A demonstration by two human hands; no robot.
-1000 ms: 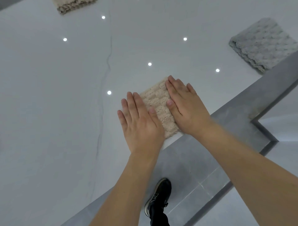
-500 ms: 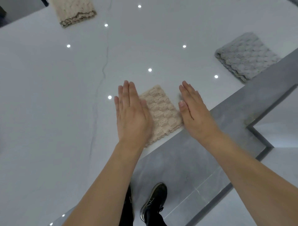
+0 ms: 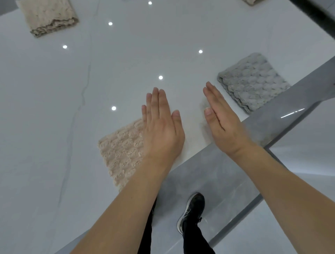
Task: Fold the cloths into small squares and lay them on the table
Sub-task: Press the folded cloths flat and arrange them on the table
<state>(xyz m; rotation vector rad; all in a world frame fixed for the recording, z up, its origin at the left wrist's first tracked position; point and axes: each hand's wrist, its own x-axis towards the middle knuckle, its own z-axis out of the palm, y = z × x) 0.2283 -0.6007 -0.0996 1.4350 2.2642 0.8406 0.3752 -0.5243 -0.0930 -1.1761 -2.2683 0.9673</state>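
A folded beige cloth (image 3: pixel 121 154) lies as a small square near the front edge of the white table (image 3: pixel 54 108). My left hand (image 3: pixel 161 127) hovers flat over its right side, fingers straight, holding nothing. My right hand (image 3: pixel 221 121) is held edge-on to the right of it, apart from the cloth, empty. A folded grey cloth (image 3: pixel 253 81) lies further right near the table edge. Another folded beige cloth (image 3: pixel 49 16) sits at the far left.
A corner of one more beige cloth (image 3: pixel 251 1) shows at the top edge. The table's front edge runs diagonally from lower left to upper right. Below it are grey floor tiles (image 3: pixel 226 172), my dark shoe (image 3: pixel 192 212) and trouser legs.
Both hands lifted off the beige cloth and moved right, away from it. The view shifted, so the cloths now sit further left and lower in frame.
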